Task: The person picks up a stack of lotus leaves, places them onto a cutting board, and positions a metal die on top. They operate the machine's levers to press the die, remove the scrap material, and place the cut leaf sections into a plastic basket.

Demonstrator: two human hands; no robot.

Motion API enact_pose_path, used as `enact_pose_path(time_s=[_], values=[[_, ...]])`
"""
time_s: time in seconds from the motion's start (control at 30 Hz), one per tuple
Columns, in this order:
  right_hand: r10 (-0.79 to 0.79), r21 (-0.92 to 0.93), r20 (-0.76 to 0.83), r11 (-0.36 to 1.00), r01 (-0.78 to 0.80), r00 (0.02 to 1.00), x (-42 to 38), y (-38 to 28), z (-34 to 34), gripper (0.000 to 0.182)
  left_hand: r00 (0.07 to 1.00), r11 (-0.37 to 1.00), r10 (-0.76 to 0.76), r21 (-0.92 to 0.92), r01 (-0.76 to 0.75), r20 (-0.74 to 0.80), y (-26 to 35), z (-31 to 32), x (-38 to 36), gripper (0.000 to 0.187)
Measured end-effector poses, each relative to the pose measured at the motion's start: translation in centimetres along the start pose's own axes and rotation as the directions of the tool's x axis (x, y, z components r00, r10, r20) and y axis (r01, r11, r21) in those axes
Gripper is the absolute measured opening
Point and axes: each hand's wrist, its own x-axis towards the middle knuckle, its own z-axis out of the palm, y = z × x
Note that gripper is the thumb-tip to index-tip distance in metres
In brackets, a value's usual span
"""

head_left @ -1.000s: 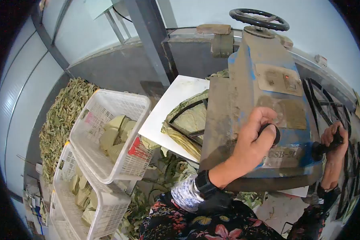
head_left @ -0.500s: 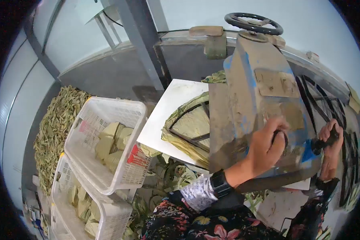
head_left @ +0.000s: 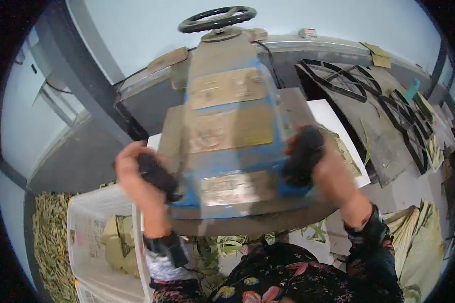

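Observation:
A blue, dust-covered machine head with a black handwheel on top fills the middle of the view. My left hand wraps round the left black handle at its front. The right black handle is in my right hand, whose fingers are blurred by motion. Under the machine head a white board sticks out on both sides, with leaves lying on its right part.
Black cutting frames lie on a grey table at the right. A white crate with cut leaf pieces stands at the lower left beside a leaf pile. Large leaves are at the lower right.
The machine head has swung left relative to the board, uncovering its right side and covering the leaf and frame on the left. Both hands are now on the handles, and the view has turned right.

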Motion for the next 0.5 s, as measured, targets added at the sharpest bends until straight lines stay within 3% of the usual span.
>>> enact_pose_path(time_s=[0.03, 0.07, 0.1, 0.13, 0.17, 0.2, 0.23, 0.27, 0.3, 0.33, 0.37, 0.43, 0.5], values=[[-0.217, -0.272, 0.127, 0.931, 0.244, 0.968, -1.4, 1.9, 0.1, 0.058, 0.987, 0.998, -0.065, -0.004, 0.065, -0.15, -0.2, -0.9, 0.4, 0.045], [-0.231, -0.508, 0.318, 0.778, 0.371, 0.919, -1.1, 0.9, 0.1, 0.061, 0.966, 0.904, 0.159, 0.423, -0.059, -0.206, 0.1, -2.3, 0.0, 0.054], [-0.17, -0.668, 0.499, 0.55, 0.502, 0.85, -0.5, -0.3, -0.2, 0.064, 0.969, 0.907, 0.158, 0.415, -0.067, -0.189, 0.4, -2.7, -1.0, 0.054], [-0.166, -0.678, 0.488, 0.546, 0.493, 0.857, 0.0, 0.6, -1.0, 0.064, 0.961, 0.839, 0.277, 0.488, -0.242, -0.001, 0.6, -2.6, -2.4, 0.059], [-0.133, -0.755, 0.276, 0.583, 0.301, 0.952, 0.3, 2.6, -2.6, 0.064, 0.909, 0.745, 0.371, 0.523, -0.413, 0.189, 0.7, -2.6, -4.2, 0.066], [-0.091, -0.786, 0.055, 0.611, 0.099, 0.994, 0.6, 4.8, -4.5, 0.065, 0.927, 0.823, 0.174, 0.467, -0.323, 0.333, 0.3, -2.7, -7.2, 0.073], [-0.081, -0.81, -0.07, 0.586, -0.009, 0.994, 1.3, 6.8, -7.0, 0.066, 0.881, 0.879, -0.019, 0.428, -0.211, 0.473, -0.3, -2.3, -9.5, 0.08], [-0.077, -0.818, -0.193, 0.563, -0.118, 0.978, 2.1, 9.1, -9.9, 0.067, 0.908, 0.751, 0.149, 0.553, -0.362, 0.392, -0.8, -1.3, -9.2, 0.087], [-0.126, -0.922, -0.251, 0.332, -0.197, 0.96, 2.3, 12.1, -13.0, 0.07, 0.908, 0.751, 0.144, 0.554, -0.359, 0.393, -1.4, -1.3, -8.4, 0.087], [-0.009, -0.884, -0.389, 0.286, -0.37, 0.921, 2.5, 12.6, -13.8, 0.075, 0.961, 0.805, 0.077, 0.552, -0.218, 0.266, -2.3, -2.3, -7.0, 0.085], [0.066, -0.854, -0.405, 0.33, -0.403, 0.912, 2.6, 14.4, -15.7, 0.078, 0.991, 0.844, 0.002, 0.532, -0.073, 0.134, -3.4, -3.4, -5.4, 0.083], [0.292, -0.784, -0.452, 0.322, -0.531, 0.843, 3.7, 16.5, -17.4, 0.08, 0.99, 0.839, 0.058, 0.532, -0.116, 0.125, -6.2, -6.3, -2.0, 0.083], [0.286, -0.786, -0.466, 0.301, -0.54, 0.837, 4.0, 15.4, -15.1, 0.076, 0.993, 0.894, -0.027, 0.448, -0.029, 0.118, -7.7, -8.7, 1.0, 0.082]])
